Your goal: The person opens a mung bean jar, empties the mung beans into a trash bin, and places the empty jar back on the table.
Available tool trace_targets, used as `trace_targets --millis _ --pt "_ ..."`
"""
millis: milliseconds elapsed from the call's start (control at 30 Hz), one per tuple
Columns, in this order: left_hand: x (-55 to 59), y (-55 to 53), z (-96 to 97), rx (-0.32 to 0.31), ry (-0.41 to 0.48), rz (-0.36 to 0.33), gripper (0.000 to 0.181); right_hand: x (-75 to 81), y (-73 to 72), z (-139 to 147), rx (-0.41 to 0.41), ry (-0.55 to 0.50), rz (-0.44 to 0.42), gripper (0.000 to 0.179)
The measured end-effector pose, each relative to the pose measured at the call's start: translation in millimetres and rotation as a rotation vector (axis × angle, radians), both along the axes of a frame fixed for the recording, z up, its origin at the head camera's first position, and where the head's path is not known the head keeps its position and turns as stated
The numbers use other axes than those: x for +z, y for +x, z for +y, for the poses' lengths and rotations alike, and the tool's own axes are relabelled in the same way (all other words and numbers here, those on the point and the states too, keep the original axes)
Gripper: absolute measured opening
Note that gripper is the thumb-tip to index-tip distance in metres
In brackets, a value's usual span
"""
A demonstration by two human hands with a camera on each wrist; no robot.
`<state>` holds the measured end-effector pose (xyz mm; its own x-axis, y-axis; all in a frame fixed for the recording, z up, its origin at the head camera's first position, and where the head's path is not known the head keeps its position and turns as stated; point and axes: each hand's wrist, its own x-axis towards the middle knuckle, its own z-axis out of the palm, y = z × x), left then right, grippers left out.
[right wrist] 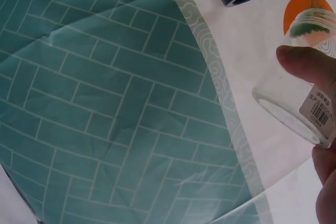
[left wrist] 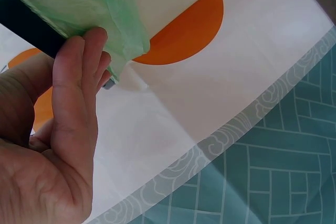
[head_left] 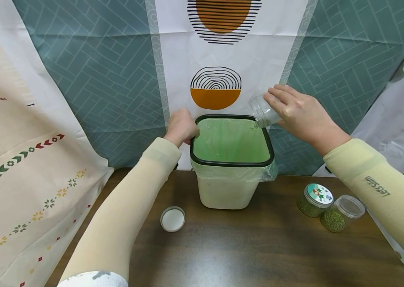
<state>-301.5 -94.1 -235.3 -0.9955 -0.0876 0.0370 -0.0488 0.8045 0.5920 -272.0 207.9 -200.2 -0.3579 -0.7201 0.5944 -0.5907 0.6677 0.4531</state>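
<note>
A pale bin (head_left: 228, 196) with a black rim (head_left: 233, 164) and a green plastic liner (head_left: 230, 173) stands on the table. My left hand (head_left: 181, 125) grips the rim at its left side; in the left wrist view the fingers (left wrist: 73, 85) lie against the liner and rim. A clear jar (head_left: 262, 111) is in my right hand (head_left: 300, 113), tilted mouth-down over the bin's far right corner. Small green bits sit at the jar's mouth, some just below it. The right wrist view shows the thumb (right wrist: 304, 64) across the jar, which bears a barcode label (right wrist: 317, 109).
Two jars of green flakes stand at the right: one with a printed lid (head_left: 318, 194), the other, a clear-topped jar (head_left: 334, 220), tilted against it. A white round lid (head_left: 172, 219) lies left of the bin. Patterned cloth (head_left: 116, 79) hangs close behind.
</note>
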Motion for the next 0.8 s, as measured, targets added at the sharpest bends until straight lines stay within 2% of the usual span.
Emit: trace_targets --millis 533,800 --pt "-1.1 -0.8 -0.9 0.007 -0.007 -0.004 0.012 -2.8 -1.9 1.6 -0.035 0.003 -0.027 0.076" --pt "-1.1 -1.4 -1.1 0.003 -0.019 0.001 0.009 -4.7 -5.4 2.8 -0.024 -0.005 -0.023 0.071"
